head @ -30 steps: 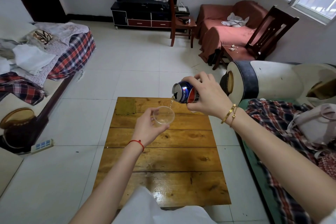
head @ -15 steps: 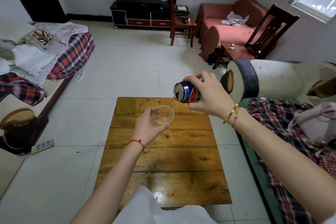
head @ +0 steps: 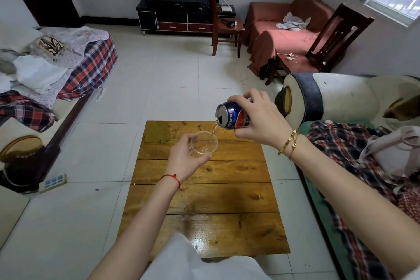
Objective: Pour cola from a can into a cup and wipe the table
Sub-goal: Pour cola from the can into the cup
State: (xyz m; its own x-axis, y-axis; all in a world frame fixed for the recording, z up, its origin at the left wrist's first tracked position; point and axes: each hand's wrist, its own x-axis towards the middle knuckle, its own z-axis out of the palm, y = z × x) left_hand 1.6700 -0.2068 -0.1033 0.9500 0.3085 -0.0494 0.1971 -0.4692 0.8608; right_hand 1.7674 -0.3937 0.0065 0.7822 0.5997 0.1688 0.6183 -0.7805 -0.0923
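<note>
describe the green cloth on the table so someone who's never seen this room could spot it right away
Find the low wooden table in the middle of the tiled floor. At its far left corner, beyond the left hand that holds the clear cup, a flat olive-green cloth lies on the planks. It is the only thing lying on the tabletop, dull and matte against the glossy wood.

Glossy metal can [head: 233, 116], clear smooth plastic cup [head: 204, 146], varnished glossy wooden plank table [head: 204, 200].

Blue-and-red can [head: 234, 115] in the right hand [head: 258, 120]; clear cup [head: 204, 144] in the left hand [head: 185, 159]; green cloth [head: 157, 131] beyond it lay on the honey-brown table [head: 204, 200].
</note>
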